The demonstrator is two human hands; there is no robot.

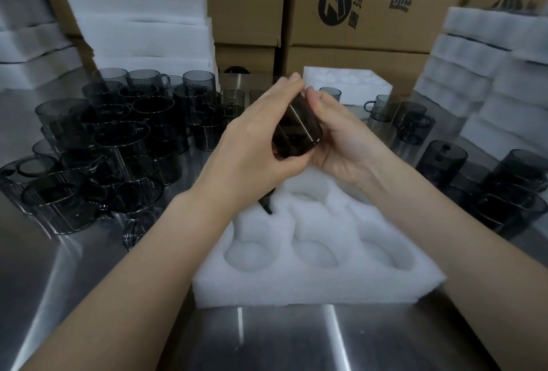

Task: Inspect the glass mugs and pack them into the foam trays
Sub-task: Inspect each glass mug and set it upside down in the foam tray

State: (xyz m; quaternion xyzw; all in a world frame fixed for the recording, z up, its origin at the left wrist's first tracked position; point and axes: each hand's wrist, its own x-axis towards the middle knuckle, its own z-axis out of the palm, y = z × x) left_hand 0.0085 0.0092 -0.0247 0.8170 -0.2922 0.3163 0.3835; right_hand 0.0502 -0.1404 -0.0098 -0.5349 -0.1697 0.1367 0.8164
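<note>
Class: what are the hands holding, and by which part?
A dark glass mug, tilted, gripped around its side wall by the left hand and right hand.

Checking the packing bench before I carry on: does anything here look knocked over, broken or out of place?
Nothing looks broken or spilled. Both hands hold one dark mug tilted above the empty foam tray. The mugs on the left are crowded and stacked.

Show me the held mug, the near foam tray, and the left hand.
held mug (296, 130), head view, on its dark side wall.
near foam tray (311, 287), head view, on its front wall.
left hand (255, 145), head view, on its back.
</note>
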